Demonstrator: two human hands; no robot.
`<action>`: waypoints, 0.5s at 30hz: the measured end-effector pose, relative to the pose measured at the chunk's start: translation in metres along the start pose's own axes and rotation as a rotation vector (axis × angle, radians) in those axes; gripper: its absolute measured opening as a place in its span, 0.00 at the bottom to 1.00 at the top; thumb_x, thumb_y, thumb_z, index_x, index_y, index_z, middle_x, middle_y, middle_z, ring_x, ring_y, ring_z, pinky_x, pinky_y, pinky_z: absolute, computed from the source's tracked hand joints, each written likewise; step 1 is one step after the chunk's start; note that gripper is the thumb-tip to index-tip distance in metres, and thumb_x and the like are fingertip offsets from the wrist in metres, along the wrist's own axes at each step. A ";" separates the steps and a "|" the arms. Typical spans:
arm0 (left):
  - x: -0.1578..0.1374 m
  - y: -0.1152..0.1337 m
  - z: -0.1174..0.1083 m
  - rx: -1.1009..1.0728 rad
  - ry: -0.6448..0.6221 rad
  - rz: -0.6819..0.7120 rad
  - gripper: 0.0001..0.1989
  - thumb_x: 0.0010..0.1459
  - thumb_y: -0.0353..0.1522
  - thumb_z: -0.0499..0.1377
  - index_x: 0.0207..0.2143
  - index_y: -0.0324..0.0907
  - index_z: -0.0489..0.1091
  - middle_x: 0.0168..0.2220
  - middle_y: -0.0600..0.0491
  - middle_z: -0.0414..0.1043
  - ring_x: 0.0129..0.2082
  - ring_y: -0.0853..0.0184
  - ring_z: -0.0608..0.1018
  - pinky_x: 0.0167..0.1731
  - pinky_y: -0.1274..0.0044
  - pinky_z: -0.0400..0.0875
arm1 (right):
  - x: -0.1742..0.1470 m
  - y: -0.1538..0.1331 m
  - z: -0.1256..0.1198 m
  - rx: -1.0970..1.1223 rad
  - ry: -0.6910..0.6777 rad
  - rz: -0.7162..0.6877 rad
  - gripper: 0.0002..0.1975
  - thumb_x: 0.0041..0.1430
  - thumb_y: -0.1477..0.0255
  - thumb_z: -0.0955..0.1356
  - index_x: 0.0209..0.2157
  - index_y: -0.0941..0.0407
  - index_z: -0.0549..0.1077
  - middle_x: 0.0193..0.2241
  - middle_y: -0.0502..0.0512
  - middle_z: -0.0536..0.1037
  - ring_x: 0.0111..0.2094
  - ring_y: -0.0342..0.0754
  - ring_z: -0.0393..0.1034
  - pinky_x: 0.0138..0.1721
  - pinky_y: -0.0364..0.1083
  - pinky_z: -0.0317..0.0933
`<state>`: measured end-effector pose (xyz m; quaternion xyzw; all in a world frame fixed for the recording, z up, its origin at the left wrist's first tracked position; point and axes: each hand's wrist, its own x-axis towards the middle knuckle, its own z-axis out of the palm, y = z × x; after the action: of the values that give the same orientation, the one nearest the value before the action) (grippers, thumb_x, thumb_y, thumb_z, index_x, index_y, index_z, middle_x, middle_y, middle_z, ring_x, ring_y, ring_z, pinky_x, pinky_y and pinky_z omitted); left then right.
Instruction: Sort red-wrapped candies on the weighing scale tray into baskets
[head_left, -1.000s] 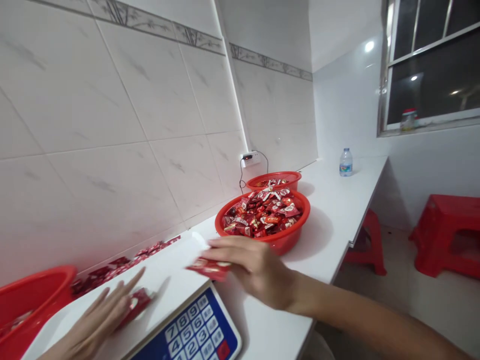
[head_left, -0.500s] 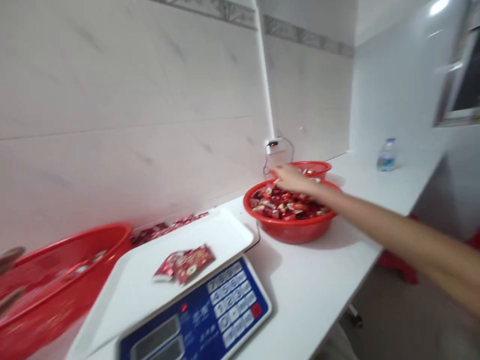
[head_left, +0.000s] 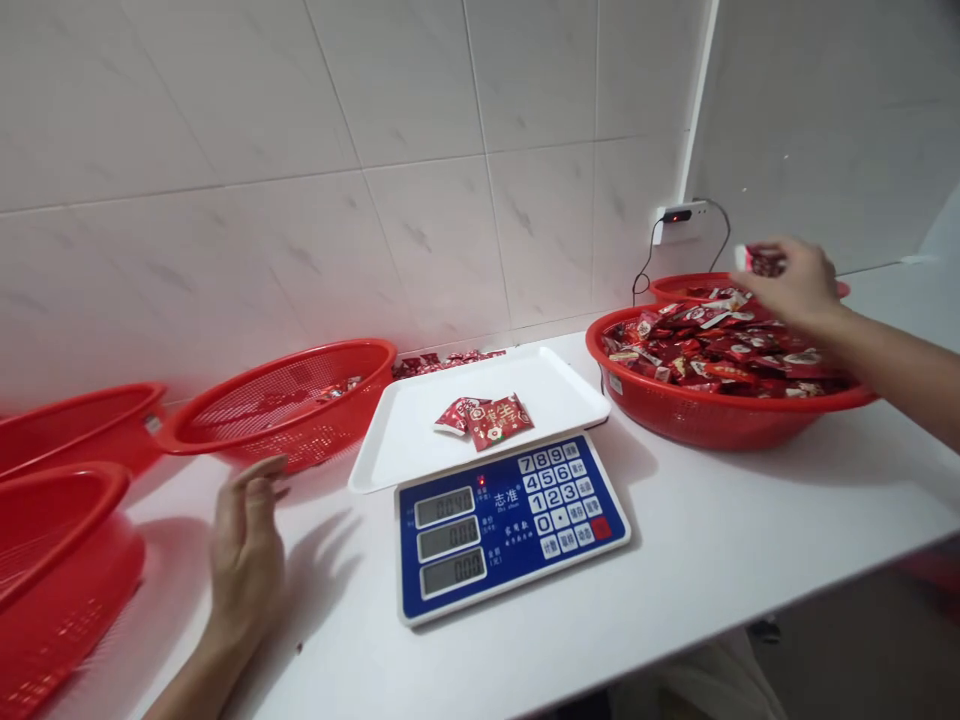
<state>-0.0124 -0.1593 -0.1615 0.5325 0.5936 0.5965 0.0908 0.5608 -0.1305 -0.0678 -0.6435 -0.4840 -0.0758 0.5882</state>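
My right hand (head_left: 802,280) pinches a small red wrapped packet (head_left: 766,262) above a red plastic basket (head_left: 720,425) heaped with similar packets. Two red packets (head_left: 499,420) lie overlapping on the white tray (head_left: 405,425) of a digital scale. The scale's blue panel (head_left: 514,530) has a keypad, and its top display reads about 0.040. Over the tabletop left of the scale, my left hand (head_left: 247,560) is held with loosely bent fingers apart and nothing in them.
A red basket (head_left: 277,435) with a few packets stands left of the tray. Two more red baskets (head_left: 67,560) are at the far left. Loose packets (head_left: 450,362) lie behind the tray. Another basket (head_left: 844,290) sits behind the full one, below a wall socket (head_left: 681,220) with a cable.
The view has swung left and down. My right hand has risen from the heaped basket with a packet in it. My left hand now shows more fully.
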 end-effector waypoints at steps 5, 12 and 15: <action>0.002 -0.014 0.004 0.022 -0.051 -0.139 0.38 0.49 0.65 0.46 0.42 0.43 0.66 0.50 0.39 0.72 0.52 0.46 0.73 0.51 0.51 0.70 | -0.058 -0.108 0.071 0.427 -0.395 -0.168 0.20 0.49 0.72 0.74 0.46 0.54 0.75 0.45 0.55 0.78 0.46 0.51 0.73 0.55 0.56 0.66; -0.002 -0.011 0.000 0.029 -0.110 -0.120 0.38 0.52 0.65 0.45 0.43 0.43 0.67 0.50 0.41 0.72 0.51 0.50 0.73 0.51 0.55 0.71 | -0.091 -0.135 0.091 0.236 -0.762 -0.246 0.30 0.55 0.65 0.72 0.59 0.52 0.70 0.62 0.59 0.67 0.63 0.60 0.61 0.64 0.62 0.55; -0.001 -0.013 0.001 0.000 -0.115 -0.129 0.38 0.52 0.65 0.45 0.43 0.43 0.67 0.51 0.42 0.72 0.52 0.50 0.74 0.53 0.54 0.71 | -0.058 -0.084 0.036 -0.007 -0.455 -0.247 0.27 0.57 0.62 0.70 0.58 0.52 0.71 0.60 0.60 0.69 0.61 0.61 0.62 0.65 0.62 0.52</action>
<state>-0.0181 -0.1558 -0.1722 0.5264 0.6207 0.5578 0.1628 0.4534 -0.1448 -0.0596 -0.5818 -0.6785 -0.0021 0.4484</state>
